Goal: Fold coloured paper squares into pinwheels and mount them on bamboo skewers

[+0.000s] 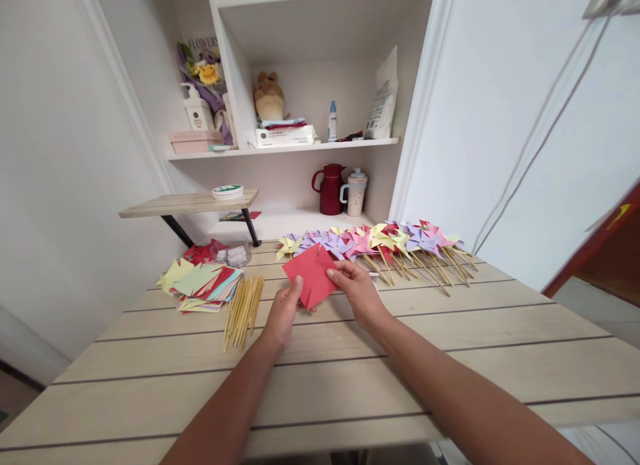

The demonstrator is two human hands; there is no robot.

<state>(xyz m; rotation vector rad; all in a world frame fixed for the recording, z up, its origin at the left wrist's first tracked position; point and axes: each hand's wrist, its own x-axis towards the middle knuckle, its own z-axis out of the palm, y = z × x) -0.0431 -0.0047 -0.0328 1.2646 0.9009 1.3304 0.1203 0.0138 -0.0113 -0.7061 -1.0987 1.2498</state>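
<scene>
At centre, your left hand (284, 315) and right hand (359, 291), thumbs closed against fingers, hold a slit red paper square (311, 275), apparently unfolded. Assembled pinwheels (384, 238) lie right of centre; loose papers (203, 280) and sticks (243, 311) remain left.

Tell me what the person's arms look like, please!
The left arm and right arm are bare, with no sleeve, watch or bracelet showing. The left grip and right grip wear no gloves; I see no rings, though parts are hidden.
</scene>
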